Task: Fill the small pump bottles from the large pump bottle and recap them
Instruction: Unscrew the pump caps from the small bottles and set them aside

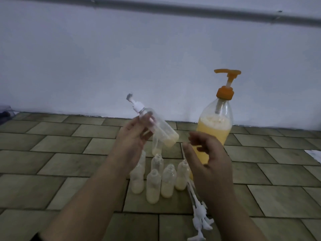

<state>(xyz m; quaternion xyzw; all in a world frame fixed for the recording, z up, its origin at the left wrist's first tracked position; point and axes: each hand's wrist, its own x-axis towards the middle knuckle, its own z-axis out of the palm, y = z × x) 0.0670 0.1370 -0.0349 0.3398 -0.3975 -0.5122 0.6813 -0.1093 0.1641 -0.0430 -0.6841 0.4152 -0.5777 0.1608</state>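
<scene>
Recapping step, by the look of it. Left hand: fingers wrapped round a small capped bottle, held tilted in the air, white pump top pointing up-left, yellowish liquid pooled at its base. Right hand: fingers loosely curled, holding nothing, just before the large pump bottle. Below on the tiled floor: open small bottles, partly filled, uncapped; loose white pumps beside them. Next, probably: capped bottle set aside, one loose pump picked up and seated squarely on an open neck.

1 head-worn wide-angle view, facing forward and down, close above tiled floor, wall behind
</scene>
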